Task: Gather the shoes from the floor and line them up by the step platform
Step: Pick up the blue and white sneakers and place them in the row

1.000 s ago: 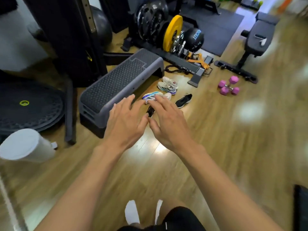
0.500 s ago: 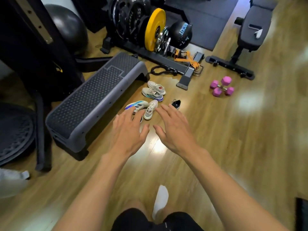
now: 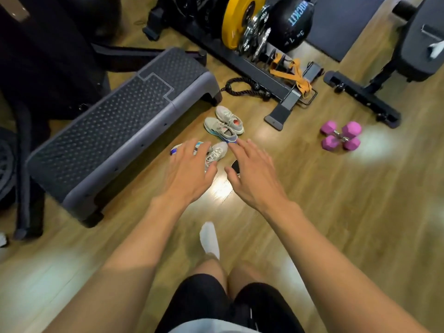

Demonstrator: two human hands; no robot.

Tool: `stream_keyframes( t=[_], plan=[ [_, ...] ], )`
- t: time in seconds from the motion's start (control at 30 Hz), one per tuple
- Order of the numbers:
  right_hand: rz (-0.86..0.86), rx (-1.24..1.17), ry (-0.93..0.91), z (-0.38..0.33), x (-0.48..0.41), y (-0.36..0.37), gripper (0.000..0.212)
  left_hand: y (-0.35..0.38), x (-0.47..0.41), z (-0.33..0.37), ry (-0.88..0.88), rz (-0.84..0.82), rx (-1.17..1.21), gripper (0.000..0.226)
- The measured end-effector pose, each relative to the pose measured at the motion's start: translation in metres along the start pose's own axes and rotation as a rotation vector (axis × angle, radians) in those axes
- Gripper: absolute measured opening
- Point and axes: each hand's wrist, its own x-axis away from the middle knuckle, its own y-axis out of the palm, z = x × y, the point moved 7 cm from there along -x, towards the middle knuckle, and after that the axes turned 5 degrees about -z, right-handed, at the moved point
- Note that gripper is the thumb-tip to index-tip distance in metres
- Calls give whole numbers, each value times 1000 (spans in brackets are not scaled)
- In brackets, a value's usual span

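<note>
A grey step platform [image 3: 115, 140] with a studded black top lies on the wooden floor at left. Beside its right side stand two pale grey running shoes [image 3: 224, 122] side by side. Nearer to me lie a white shoe with blue trim [image 3: 176, 149] and a beige shoe [image 3: 216, 153], both partly hidden by my left hand [image 3: 189, 174], which hovers over them with fingers spread. My right hand [image 3: 252, 176] is open above a black shoe [image 3: 236, 167], of which only a sliver shows.
A weight rack [image 3: 259, 68] with a yellow plate [image 3: 234, 18] and a black medicine ball [image 3: 293, 22] stands behind the shoes. Pink dumbbells [image 3: 341, 135] lie at right, near a bench base [image 3: 362, 97]. A black rope handle [image 3: 242, 88] lies by the platform's end. My socked foot [image 3: 210, 239] is below.
The view has closed in on the shoes and tilted down. Both hands have moved forward over the nearer shoes, and the black shoe is now almost hidden under my right hand.
</note>
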Motion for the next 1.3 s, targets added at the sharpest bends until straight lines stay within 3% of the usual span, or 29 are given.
stream_keyframes(
  t=[0.17, 0.33, 0.43, 0.6, 0.67, 0.87, 0.97, 1.07, 1.17, 1.3],
  plan=[
    [-75, 37, -17, 42, -86, 1, 55, 22, -91, -9, -51, -49, 11, 49],
    [-162, 55, -32, 93, -179, 38, 58, 74, -173, -52, -222, -115, 23, 57],
    [-199, 73, -78, 117, -236, 80, 58, 126, -215, -87, -360, -182, 46, 65],
    [-287, 194, -174, 153, -310, 191, 54, 258, -279, -134, -437, -341, -77, 66],
    [-312, 244, -194, 167, -339, 242, 54, 311, -309, -150, -435, -391, -104, 67],
    [-393, 235, -210, 209, -430, 382, 57, 431, -380, -217, -425, -327, -210, 69],
    [-456, 257, -298, 208, -469, 448, 63, 482, -399, -265, -482, -388, -250, 73],
    [-474, 349, -465, 195, -501, 505, 63, 520, -418, -306, -418, -435, -285, 81],
    [-411, 580, -674, 184, -524, 548, 57, 530, -450, -335, -329, -384, -359, 86],
    [-217, 695, -657, 182, -555, 570, 56, 522, -490, -341, -269, -206, -531, 72]
  ],
)
